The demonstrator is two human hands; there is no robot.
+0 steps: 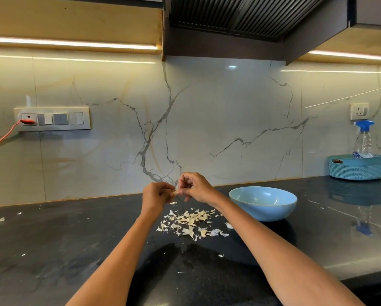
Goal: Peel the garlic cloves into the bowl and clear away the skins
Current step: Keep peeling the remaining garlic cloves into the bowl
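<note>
From the head camera, a garlic clove sits between the two hands, raised above the dark desk and in front of the marble wall. The left hand has its fingers curled in, pinching the clove's left end. The right hand meets it from the other side, with thumb and fingertips pinched on the clove or on a bit of its skin; which of the two cannot be told. Only a pale sliver of the clove shows between the fingers, and the rest is hidden by them.

Directly below the hands, a pile of skins lies scattered on the desk, with a few stray flakes nearer the camera and one more at the far left edge. Whether whole cloves lie among the skins is hard to make out. The blue bowl stands on the desk just right of the right hand, near the pile but apart from it; the part of its inside that shows is bare, and the near rim hides the bottom.

At the far right, a teal basket stands by the wall with a spray bottle in it. A switch panel on the left wall has a red cable plugged in, running out of the picture.
</note>
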